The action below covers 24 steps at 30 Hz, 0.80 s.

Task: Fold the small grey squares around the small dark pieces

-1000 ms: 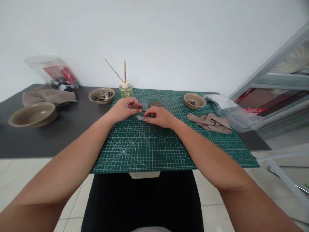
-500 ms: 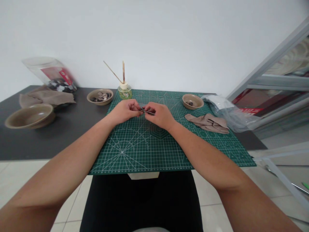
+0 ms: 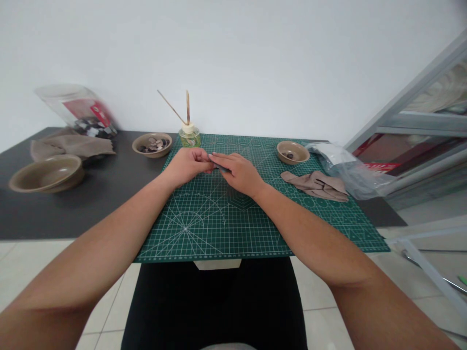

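Over the green cutting mat [image 3: 204, 243], my two hands meet at the fingertips. My left hand [image 3: 189, 165] is closed in a pinch, and what sits between its fingers is hidden. A small, thin grey sheet [image 3: 222, 168], perhaps sandpaper, lies under the fingers of my right hand [image 3: 239, 172], which grips it between thumb and fingers. The sheet's left end reaches my left fingertips. Most of the sheet is covered by my right fingers.
Small dark and pale stones fill part of a bowl [image 3: 152, 153] at left; fewer lie in the right bowl [image 3: 294, 161]. Around are a large bowl [image 3: 47, 182], brown cloths [image 3: 317, 185], a reed diffuser [image 3: 189, 138], a clear jar [image 3: 76, 109] and a plastic bag [image 3: 346, 167].
The grey sheet was by my right fingers, then edge-on; now my right fingers lie flatter over it against my left fingertips. Grey and brown pieces seen behind my hands earlier are hidden.
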Each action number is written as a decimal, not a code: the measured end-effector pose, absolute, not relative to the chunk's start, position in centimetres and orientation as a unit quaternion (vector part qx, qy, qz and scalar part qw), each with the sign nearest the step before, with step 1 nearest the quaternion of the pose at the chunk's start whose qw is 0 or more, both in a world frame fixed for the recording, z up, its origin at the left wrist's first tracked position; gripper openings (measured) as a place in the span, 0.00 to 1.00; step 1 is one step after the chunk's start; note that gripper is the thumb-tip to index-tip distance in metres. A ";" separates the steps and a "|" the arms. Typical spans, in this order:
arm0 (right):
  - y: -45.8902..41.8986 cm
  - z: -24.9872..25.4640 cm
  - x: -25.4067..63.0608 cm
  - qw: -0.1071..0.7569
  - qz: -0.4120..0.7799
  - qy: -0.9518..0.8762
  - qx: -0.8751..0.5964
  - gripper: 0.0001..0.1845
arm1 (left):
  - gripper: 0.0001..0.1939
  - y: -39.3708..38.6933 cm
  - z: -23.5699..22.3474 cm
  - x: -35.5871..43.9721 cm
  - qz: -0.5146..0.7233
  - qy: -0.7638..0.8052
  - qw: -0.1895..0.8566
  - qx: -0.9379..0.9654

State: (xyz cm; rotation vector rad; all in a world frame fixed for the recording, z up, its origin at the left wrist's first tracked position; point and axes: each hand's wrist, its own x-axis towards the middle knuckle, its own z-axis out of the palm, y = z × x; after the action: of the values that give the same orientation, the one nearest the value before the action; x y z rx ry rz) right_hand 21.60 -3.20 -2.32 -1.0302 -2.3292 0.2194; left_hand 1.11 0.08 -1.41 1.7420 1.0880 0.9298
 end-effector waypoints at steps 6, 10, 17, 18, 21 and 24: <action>-3.4 -2.1 21.4 0.274 0.062 -0.873 -0.399 0.30 | 0.12 -0.1 -1.5 1.3 0.411 0.440 0.443 0.664; -3.5 -2.0 21.4 0.272 0.047 -0.865 -0.420 0.29 | 0.16 -0.2 -1.4 1.4 0.421 0.443 0.454 0.648; -3.7 -2.2 21.0 0.265 0.022 -0.872 -0.412 0.30 | 0.08 -0.2 -1.4 1.4 0.409 0.448 0.454 0.652; -3.7 -2.2 20.9 0.264 0.023 -0.873 -0.410 0.30 | 0.07 -0.2 -1.4 1.4 0.408 0.450 0.452 0.653; -3.8 -2.0 20.8 0.259 0.033 -0.876 -0.406 0.30 | 0.05 -0.2 -1.4 1.4 0.415 0.452 0.439 0.656; -3.9 -1.7 20.8 0.254 0.037 -0.871 -0.419 0.30 | 0.07 -0.2 -1.5 1.4 0.425 0.450 0.430 0.658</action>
State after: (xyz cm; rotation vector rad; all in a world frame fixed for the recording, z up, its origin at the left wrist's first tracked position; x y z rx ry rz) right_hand 20.80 -3.95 -1.70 -1.1382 -2.3656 0.0995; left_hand 1.41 -0.16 -1.50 1.6406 1.1216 1.0595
